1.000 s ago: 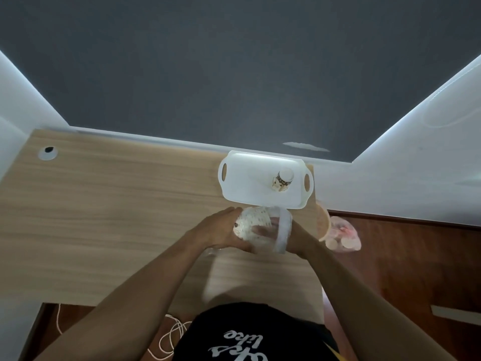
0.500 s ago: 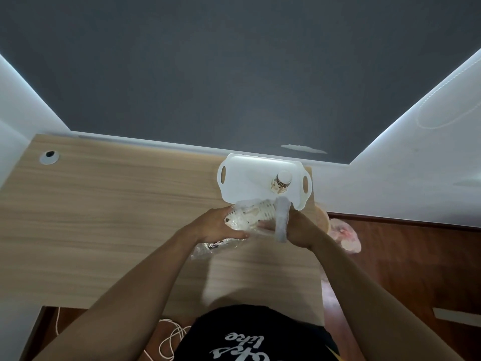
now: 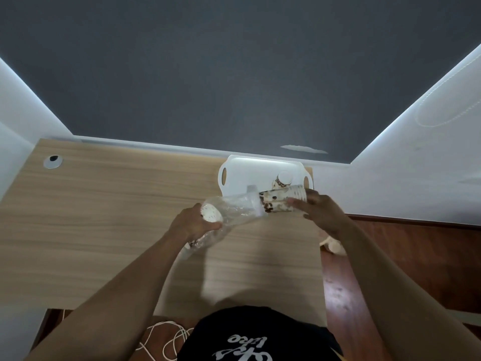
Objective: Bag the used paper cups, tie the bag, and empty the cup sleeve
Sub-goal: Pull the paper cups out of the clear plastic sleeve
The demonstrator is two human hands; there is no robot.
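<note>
A clear plastic cup sleeve [image 3: 234, 208] lies sideways above the wooden table, and my left hand [image 3: 191, 225] grips its closed left end. Out of the sleeve's open right end sticks a stack of brown-patterned paper cups [image 3: 282, 200], and my right hand [image 3: 321, 211] grips that stack. The sleeve's loose tail hangs crumpled under my left hand. One single patterned cup [image 3: 282, 179] stands upright on the white tray [image 3: 239, 175] just behind the stack.
The tray sits at the table's [image 3: 104, 217] far right edge against the wall. A pale bag of cups [image 3: 334, 244] lies on the red-brown floor to the right, partly hidden by my right arm. White cord [image 3: 166, 340] lies under the table's front edge.
My hands have moved apart: the right hand has drawn the cup stack rightward out of the sleeve, while the left hand holds the sleeve's other end further left.
</note>
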